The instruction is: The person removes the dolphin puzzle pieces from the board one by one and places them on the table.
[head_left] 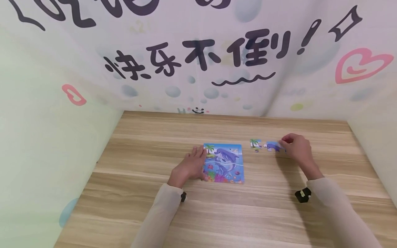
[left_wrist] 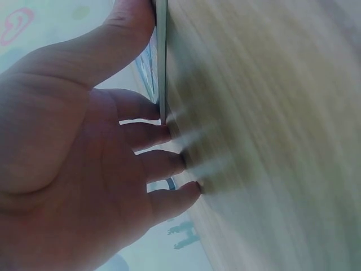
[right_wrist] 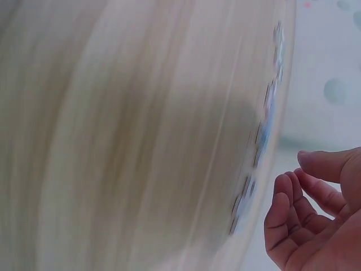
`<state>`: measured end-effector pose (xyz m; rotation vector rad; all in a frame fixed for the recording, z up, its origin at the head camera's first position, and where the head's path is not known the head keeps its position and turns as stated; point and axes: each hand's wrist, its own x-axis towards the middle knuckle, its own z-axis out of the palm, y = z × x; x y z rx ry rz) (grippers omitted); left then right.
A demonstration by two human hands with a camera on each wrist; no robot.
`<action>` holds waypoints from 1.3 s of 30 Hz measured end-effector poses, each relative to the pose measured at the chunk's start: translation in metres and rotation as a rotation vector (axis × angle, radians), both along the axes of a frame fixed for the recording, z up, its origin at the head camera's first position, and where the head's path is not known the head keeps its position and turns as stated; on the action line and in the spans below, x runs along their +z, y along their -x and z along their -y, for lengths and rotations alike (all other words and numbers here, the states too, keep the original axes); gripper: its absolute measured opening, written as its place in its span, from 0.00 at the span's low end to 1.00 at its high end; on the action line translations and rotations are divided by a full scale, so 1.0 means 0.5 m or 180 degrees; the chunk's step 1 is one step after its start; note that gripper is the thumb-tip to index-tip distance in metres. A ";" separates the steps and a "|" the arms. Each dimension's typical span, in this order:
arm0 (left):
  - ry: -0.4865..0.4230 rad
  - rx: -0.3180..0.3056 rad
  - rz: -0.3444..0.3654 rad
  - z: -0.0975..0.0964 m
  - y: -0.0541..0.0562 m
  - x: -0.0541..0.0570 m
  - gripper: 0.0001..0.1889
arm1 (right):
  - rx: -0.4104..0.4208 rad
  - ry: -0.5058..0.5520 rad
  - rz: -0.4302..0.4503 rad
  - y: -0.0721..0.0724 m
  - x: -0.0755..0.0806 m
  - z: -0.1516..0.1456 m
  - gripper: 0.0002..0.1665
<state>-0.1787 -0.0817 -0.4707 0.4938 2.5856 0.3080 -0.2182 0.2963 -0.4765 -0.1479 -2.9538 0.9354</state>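
Against the puzzle [head_left: 227,163], the left hand [head_left: 194,164] rests splayed, as the right hand [head_left: 297,148] curls loosely by pieces [head_left: 272,146], its wrist view alone revealing empty fingertips [right_wrist: 282,184]!

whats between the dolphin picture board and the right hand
Loose puzzle pieces on the table: a palm-tree part nearer the board, blue ones near the right hand. The head view shows it.

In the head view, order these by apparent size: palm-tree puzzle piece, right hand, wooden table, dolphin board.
1. Wooden table
2. Dolphin board
3. Right hand
4. Palm-tree puzzle piece
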 end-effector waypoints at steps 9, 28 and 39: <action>-0.0004 0.0003 0.0050 -0.001 0.007 -0.004 0.58 | 0.0268 0.0116 0.0044 -0.002 0.000 0.057 0.15; -0.0018 0.0029 0.0087 -0.001 0.005 -0.002 0.58 | 0.0950 0.0477 0.0372 -0.005 -0.017 0.185 0.16; -0.0064 0.0072 0.0075 -0.001 0.003 0.000 0.58 | 0.1315 0.0567 0.0407 -0.007 -0.021 0.273 0.11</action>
